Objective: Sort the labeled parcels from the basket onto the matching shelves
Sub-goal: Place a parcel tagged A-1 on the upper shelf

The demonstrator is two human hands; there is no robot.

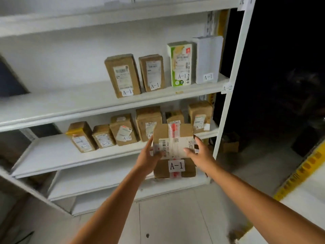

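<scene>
I hold a brown cardboard parcel (174,138) between both hands in front of the white shelving. It bears red tape, a barcode sticker and a white "A-1" label. My left hand (149,155) grips its left side, and my right hand (197,152) grips its right side with the thumb on the front. The upper shelf (70,103) carries several parcels labelled "A-1" (123,74), standing upright toward the right. The shelf below (52,152) carries several brown parcels labelled "A-2" (123,129). The held parcel partly hides the A-2 row.
The right upright post (230,88) of the shelving carries an "A-2" tag (227,88). Lower white shelves (105,184) lie beneath. A yellow-edged white surface (302,180) stands at the right. Grey floor tiles (175,217) spread below my arms. A dark object (10,80) leans at the far left.
</scene>
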